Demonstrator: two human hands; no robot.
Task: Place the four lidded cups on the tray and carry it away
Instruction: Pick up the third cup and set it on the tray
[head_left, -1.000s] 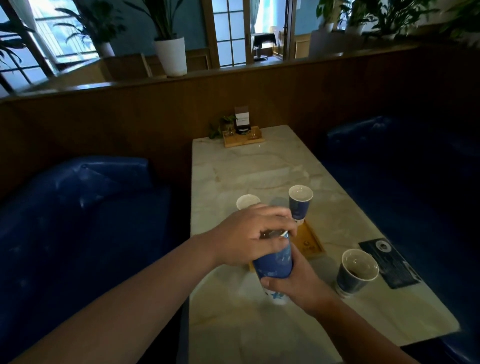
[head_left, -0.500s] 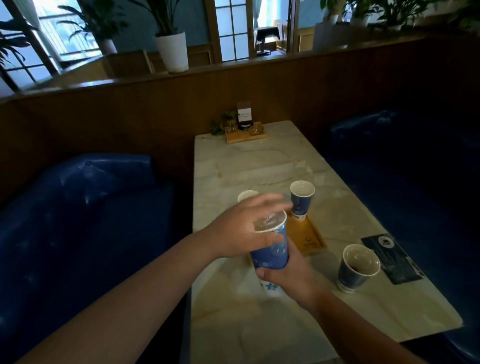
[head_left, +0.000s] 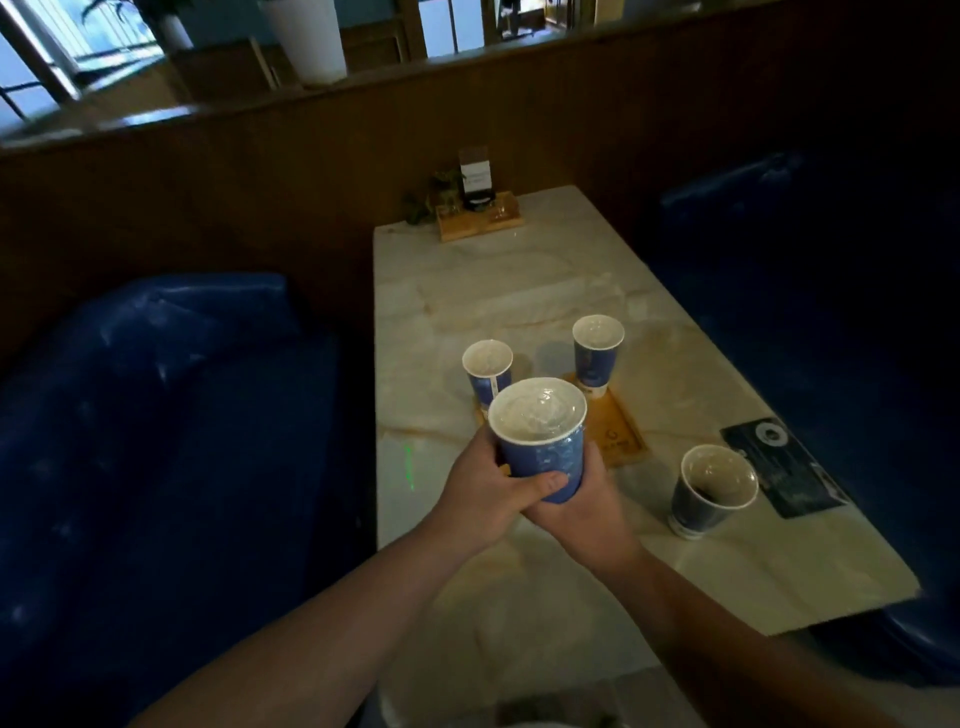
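Note:
Both my hands hold one blue lidded cup (head_left: 540, 441) above the near end of the wooden tray (head_left: 618, 431). My left hand (head_left: 488, 488) wraps its left side with the thumb across the front. My right hand (head_left: 582, 499) cups it from below and the right. Two more blue lidded cups stand at the tray's far end, one on the left (head_left: 487, 369) and one on the right (head_left: 596, 353). A fourth, darker cup (head_left: 711, 491) stands on the marble table (head_left: 519, 291), right of the tray.
A black card (head_left: 779, 467) lies near the table's right edge beside the dark cup. A small wooden stand with a sign and plant (head_left: 478, 208) sits at the far end. Blue bench seats (head_left: 156, 415) flank the table on both sides.
My left hand came off the cup's lid and moved down to grip its side. The cup has risen and come toward me; the view tilted down.

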